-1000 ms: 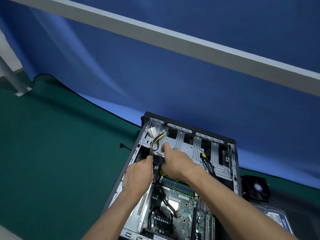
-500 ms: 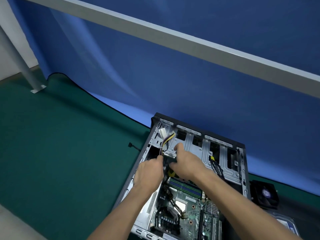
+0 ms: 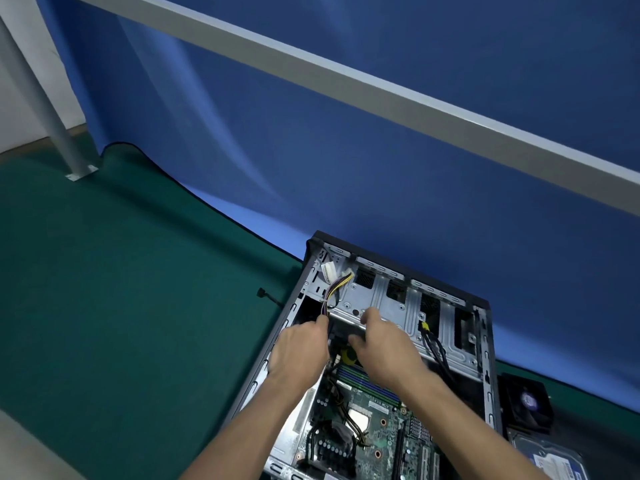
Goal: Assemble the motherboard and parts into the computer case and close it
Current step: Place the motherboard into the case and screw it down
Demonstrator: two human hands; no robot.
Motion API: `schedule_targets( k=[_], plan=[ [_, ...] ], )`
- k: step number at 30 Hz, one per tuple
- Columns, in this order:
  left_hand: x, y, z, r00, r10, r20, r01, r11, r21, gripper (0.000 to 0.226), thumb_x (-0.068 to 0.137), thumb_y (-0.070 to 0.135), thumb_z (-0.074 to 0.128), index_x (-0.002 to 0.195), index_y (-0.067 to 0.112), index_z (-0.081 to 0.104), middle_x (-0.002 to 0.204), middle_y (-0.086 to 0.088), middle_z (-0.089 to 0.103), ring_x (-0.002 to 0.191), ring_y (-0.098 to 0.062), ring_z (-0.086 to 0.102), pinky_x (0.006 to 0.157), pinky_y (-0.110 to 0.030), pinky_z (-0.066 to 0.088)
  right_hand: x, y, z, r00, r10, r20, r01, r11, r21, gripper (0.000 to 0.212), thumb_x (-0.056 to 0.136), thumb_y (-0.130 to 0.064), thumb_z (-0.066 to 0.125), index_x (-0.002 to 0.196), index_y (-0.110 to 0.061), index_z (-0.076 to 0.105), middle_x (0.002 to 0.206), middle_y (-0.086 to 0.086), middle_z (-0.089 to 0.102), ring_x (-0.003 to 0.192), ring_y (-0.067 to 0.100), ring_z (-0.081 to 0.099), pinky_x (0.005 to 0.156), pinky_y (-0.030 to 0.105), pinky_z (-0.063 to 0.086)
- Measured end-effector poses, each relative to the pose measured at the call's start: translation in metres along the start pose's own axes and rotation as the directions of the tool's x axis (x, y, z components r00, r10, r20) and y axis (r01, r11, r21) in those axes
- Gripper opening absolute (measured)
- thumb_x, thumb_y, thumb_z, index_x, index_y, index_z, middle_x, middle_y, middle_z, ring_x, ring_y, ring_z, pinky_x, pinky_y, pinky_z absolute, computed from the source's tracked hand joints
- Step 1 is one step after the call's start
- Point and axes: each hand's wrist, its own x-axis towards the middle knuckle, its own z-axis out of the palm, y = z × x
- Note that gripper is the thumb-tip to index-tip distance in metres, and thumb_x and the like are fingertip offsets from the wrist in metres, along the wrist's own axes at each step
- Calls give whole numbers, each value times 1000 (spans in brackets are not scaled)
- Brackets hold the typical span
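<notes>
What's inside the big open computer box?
Inside the computer case lies a green motherboard, coloured wires and black cables. The left hand and right hand reach in and hide what their fingers are touching.

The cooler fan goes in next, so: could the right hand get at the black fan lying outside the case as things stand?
Probably yes. The fan lies in the open on the mat, right of the case, with nothing on it. The right hand is inside the case and would have to lift over its side wall first.
</notes>
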Motion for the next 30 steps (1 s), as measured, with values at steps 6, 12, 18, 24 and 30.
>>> schedule_targets(
  k=[6,12,18,24,30],
  plan=[
    [0,0,1,1000,-4,-10,4,1000,13,18,96,12,37,103,14,53,78,-3,63,56,-22,42,55,-31,29,-4,1,2,1000,20,-5,-20,1000,12,30,99,-31,45,122,-13,41,105,11,63,87,29,64,74,39,53],
    [0,-1,0,1000,4,10,-4,1000,1,16,95,11,38,102,14,51,80,-4,64,61,-24,51,55,-32,29,-10,3,7,999,-15,29,15,1000,7,27,98,-30,46,122,-19,39,102,6,57,83,25,62,69,36,49],
    [0,-1,2,1000,-4,4,4,1000,3,17,95,11,37,102,14,52,68,-1,52,60,-25,49,53,-33,29,-10,5,4,998,43,41,-46,996,74,34,93,-27,55,121,-19,36,111,6,53,88,25,62,74,35,53],
    [1,-1,3,1000,-4,9,4,1000,-4,16,96,12,38,103,14,52,76,-3,61,63,-25,54,53,-34,32,-12,3,5,999,37,13,-37,997,63,28,95,-29,51,117,-16,40,103,6,55,88,26,63,76,39,54],
    [1,-2,7,1000,3,8,-4,1000,17,17,95,9,37,102,14,51,66,1,47,57,-23,45,51,-33,31,-9,8,7,996,67,-53,-65,997,53,26,100,-34,40,114,-12,44,100,4,57,77,20,56,68,37,49]
  ],
)
